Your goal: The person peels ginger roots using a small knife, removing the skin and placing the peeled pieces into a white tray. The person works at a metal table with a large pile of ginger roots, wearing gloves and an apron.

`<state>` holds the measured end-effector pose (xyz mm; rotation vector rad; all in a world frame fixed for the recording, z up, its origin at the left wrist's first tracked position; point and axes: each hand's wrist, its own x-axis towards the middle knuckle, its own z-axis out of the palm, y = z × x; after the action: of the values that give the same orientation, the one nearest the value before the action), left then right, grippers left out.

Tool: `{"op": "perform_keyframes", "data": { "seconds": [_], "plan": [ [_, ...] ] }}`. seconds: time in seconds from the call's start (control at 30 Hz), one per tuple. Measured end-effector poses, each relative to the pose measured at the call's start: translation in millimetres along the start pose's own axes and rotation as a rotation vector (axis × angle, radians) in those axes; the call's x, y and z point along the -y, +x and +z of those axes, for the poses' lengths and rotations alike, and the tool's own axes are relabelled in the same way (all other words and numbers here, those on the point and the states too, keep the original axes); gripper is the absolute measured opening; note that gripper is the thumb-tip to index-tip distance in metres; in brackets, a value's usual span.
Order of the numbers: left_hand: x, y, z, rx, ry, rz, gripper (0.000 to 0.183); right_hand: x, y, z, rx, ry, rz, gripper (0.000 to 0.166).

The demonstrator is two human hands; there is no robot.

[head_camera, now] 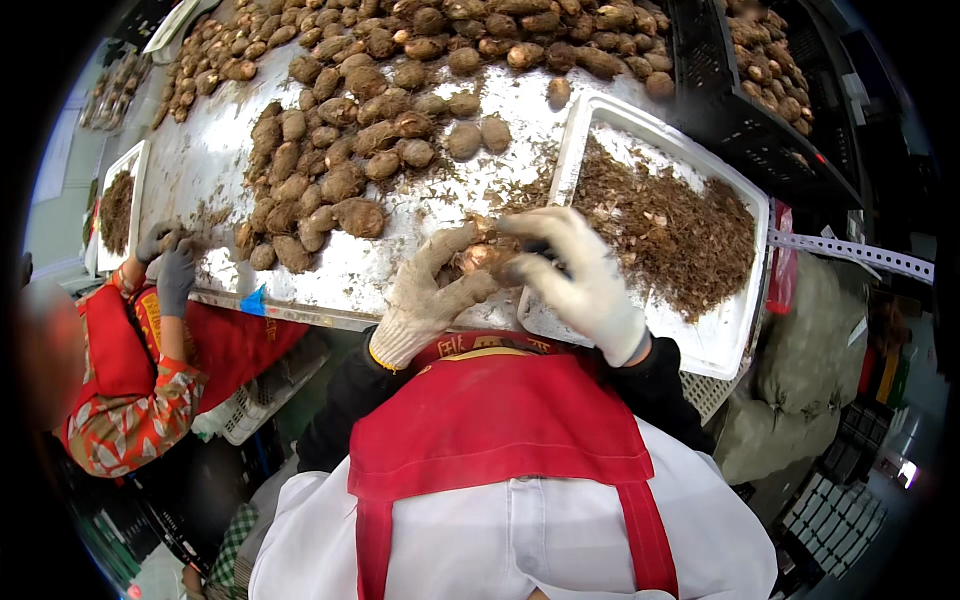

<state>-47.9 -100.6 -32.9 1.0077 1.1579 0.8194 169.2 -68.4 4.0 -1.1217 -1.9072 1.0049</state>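
Note:
My left hand (435,289), in a cream knitted glove, is closed around a taro corm (475,257) near the table's front edge. My right hand (577,274), in a white glove with a dark patch at the fingers, bends over the same corm from the right; its fingertips touch or nearly touch it, and whether it holds a tool is hidden. Loose brown fibres and peel lie around both hands. Left of them, a heap of hairy taro corms (360,217) rests on the metal table (337,292).
A white tray (750,330) of brown fibres stands right of my hands. Behind it is a black crate (787,150), with more corms (517,22) at the back. A co-worker's gloved hands (177,277) are at the far left, by another white tray (142,169).

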Motion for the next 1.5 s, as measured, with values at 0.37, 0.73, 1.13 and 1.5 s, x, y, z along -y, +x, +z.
{"op": "perform_keyframes", "data": {
  "seconds": [0.37, 0.73, 1.13, 1.5],
  "plan": [
    [-10, -3, 4, -0.066, 0.114, -0.050, 0.057, 5, -6, 11, 0.104, -0.328, -0.179, 0.008],
    [1, -3, -4, -0.079, 0.168, 0.036, 0.060, -7, 0, 8, 0.060, 0.112, 0.270, 0.030],
    [10, 2, -17, -0.118, -0.387, -0.095, 0.054, -2, -11, 7, -0.074, 0.108, 0.254, 0.013],
    [9, 0, -8, 0.118, -0.875, -0.093, 0.056, -4, 4, 18, 0.025, 0.066, 0.149, 0.047]
  ]
}}
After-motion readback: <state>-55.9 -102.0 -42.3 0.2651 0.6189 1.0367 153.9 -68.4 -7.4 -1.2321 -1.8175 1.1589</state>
